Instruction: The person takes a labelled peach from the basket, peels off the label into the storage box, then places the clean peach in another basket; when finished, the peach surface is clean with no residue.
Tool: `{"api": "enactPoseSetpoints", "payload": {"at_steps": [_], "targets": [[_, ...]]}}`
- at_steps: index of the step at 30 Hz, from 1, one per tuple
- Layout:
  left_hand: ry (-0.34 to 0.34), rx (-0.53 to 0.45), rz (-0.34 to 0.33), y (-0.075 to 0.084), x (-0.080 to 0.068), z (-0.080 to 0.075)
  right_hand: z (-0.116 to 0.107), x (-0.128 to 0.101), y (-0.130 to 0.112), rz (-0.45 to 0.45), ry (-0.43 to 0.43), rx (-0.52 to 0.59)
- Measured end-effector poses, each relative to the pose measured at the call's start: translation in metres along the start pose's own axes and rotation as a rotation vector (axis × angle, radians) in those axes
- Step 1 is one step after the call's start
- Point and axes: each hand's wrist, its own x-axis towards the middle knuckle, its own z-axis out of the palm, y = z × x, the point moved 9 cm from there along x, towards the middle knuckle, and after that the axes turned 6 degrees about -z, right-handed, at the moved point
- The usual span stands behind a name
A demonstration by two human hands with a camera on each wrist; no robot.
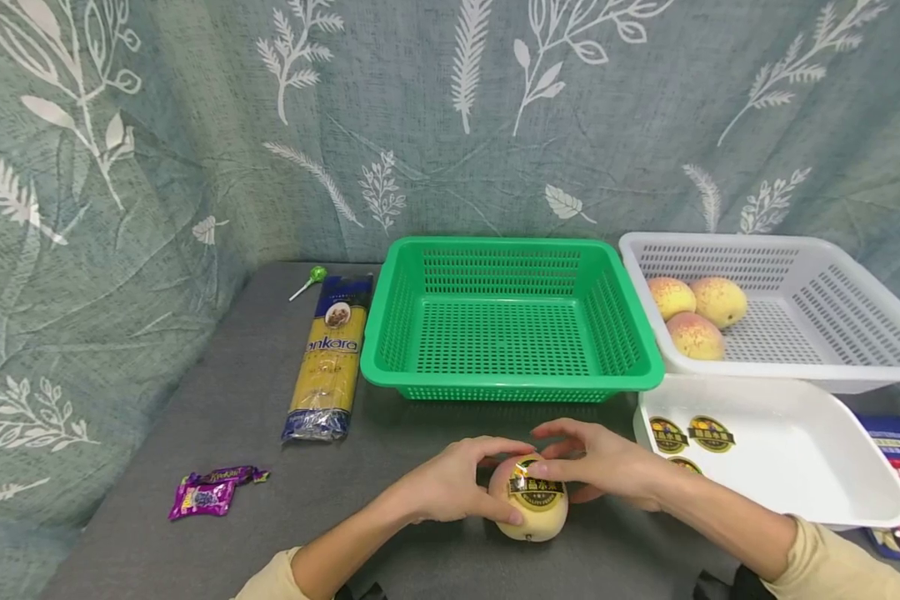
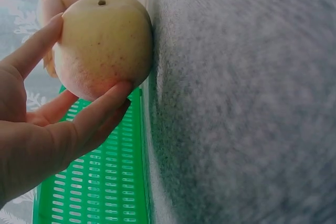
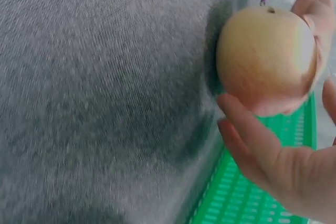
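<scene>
1. Fruit first, since both hands are on it: a pale yellow-pink round fruit [image 1: 528, 504] sits on the counter [image 1: 270, 500], near the front edge, just in front of the green basket [image 1: 510, 321]. A dark round sticker [image 1: 536, 492] with gold lettering lies on its upper side.
2. Counter: grey and felt-like, with a leaf-patterned curtain [image 1: 157, 125] hanging behind it and to the left.
3. White basket [image 1: 855, 275]: at the far right, just beside the green basket, holding three yellow-red fruits [image 1: 693, 312].
4. Green basket: middle of the counter, a mesh-walled tub.
5. White tray [image 1: 795, 450]: in front of the white basket, with more of the dark round stickers [image 1: 693, 435] lying in its left end.
6. Pasta packet [image 1: 328, 358]: long, lying left of the green basket.
7. Left hand [image 1: 457, 483]: curled round the left side of the round fruit, thumb and fingers gripping it (the left wrist view shows the thumb under its curve).
8. Right hand [image 1: 600, 467]: fingers bent over the top of the fruit, fingertips touching the sticker's edge; whether they pinch it, I cannot tell.
9. Purple candy wrappers [image 1: 210, 493]: front left, well apart from the hands.
10. Green lollipop [image 1: 311, 279]: far back, just beside the pasta packet's top.
</scene>
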Motion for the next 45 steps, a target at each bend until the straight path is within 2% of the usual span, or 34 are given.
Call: {"api": "enactPoseSetpoints", "payload": {"at_steps": [3,6,9,12,15,19,27,45], "targets": [[-0.001,-0.005,0.005,0.000,0.001,-0.001,-0.014,-0.003,-0.003,-0.009,0.065,0.003],[0.004,-0.008,0.002,0.000,0.001,-0.002,-0.022,-0.007,-0.003,-0.002,0.085,0.072],[0.007,-0.010,0.005,0.000,0.001,-0.003,-0.018,-0.009,-0.001,0.022,0.018,0.165],[0.003,-0.014,0.008,0.000,0.001,-0.003,-0.012,-0.009,0.000,0.035,-0.058,0.198],[0.001,-0.017,0.008,-0.001,0.001,-0.003,-0.008,-0.007,-0.002,0.034,-0.087,0.170],[-0.002,-0.019,0.000,-0.002,0.001,-0.002,-0.005,-0.005,-0.007,0.017,-0.083,0.126],[-0.003,-0.010,-0.009,-0.004,0.003,-0.001,-0.006,-0.003,-0.017,-0.040,-0.027,0.045],[-0.003,-0.008,-0.010,-0.002,0.002,0.001,-0.006,-0.005,-0.018,-0.023,0.057,-0.054]]}}
